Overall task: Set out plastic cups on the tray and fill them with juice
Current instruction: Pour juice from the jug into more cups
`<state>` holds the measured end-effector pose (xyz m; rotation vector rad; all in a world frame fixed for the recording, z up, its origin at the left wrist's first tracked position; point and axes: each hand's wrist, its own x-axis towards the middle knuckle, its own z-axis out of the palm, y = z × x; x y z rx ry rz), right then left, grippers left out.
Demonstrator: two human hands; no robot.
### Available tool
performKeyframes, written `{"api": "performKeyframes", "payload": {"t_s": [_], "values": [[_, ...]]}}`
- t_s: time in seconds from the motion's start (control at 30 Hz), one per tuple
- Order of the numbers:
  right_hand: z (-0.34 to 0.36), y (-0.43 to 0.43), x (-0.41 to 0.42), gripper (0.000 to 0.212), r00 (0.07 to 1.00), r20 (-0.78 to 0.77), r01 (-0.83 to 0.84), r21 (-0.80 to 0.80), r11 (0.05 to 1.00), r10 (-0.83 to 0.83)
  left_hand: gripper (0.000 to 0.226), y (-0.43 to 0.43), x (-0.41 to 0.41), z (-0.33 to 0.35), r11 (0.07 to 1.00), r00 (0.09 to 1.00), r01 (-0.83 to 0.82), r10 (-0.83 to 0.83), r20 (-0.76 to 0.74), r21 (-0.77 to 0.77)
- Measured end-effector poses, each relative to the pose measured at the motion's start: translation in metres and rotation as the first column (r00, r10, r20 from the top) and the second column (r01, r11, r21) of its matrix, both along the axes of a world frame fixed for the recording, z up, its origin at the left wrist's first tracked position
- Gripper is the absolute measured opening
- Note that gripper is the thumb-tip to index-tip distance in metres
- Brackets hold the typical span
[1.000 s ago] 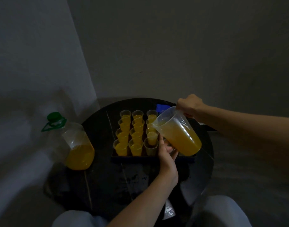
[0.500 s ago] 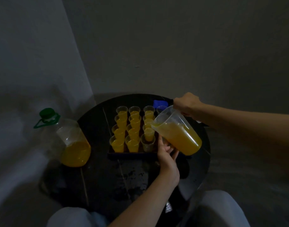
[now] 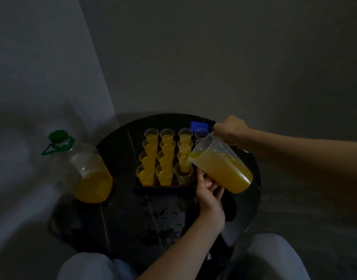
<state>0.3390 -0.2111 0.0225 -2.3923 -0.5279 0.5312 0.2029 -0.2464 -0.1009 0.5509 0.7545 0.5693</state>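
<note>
Pouring: right grip (image 3: pixel 230 131) clasps jug (image 3: pixel 224 170), spout over filling cup (image 3: pixel 184 165), empty cup (image 3: pixel 182 176) just nearer; left grip (image 3: pixel 209 190) at tray (image 3: pixel 163 187) corner, hold unclear.

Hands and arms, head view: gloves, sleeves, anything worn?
Both bare: left hand and right hand show no gloves, rings or watch that the dim light reveals. Forearms are uncovered to the frame edge, no sleeves in view. Light grey trousers cover the knees.

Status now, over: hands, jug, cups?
Right hand grips jug, pouring into third-column cup. Left hand under jug, grip unclear. Front cup unfilled. Pour path unobstructed.
</note>
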Motion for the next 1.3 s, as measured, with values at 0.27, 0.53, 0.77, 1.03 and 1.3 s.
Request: {"api": "performKeyframes", "payload": {"t_s": [0.27, 0.53, 0.77, 1.03, 1.3], "values": [[-0.001, 0.002, -0.005, 0.020, 1.000, 0.001, -0.009, -0.034, 0.999, 0.009, 0.054, -0.002, 0.000, -0.006, 1.000, 1.000, -0.005, 0.006, 0.006, -0.029], [-0.002, 0.002, -0.007, 0.021, 1.000, 0.023, -0.011, -0.039, 0.999, 0.012, 0.055, -0.002, -0.001, -0.008, 0.999, 1.000, -0.011, 0.012, 0.020, -0.047], [-0.002, -0.003, -0.010, 0.020, 1.000, 0.001, -0.026, -0.042, 0.999, 0.026, 0.058, -0.005, 0.000, -0.015, 0.999, 1.000, -0.011, 0.011, 0.007, -0.042], [-0.003, -0.004, -0.010, 0.022, 0.999, 0.029, -0.024, -0.048, 0.999, 0.025, 0.058, -0.006, 0.001, -0.016, 0.999, 1.000, -0.010, 0.010, 0.006, -0.037], [-0.006, -0.003, -0.011, 0.022, 0.999, 0.043, -0.024, -0.062, 0.998, 0.027, 0.053, -0.006, 0.001, -0.018, 0.999, 1.000, -0.012, 0.012, 0.000, -0.047]]}}
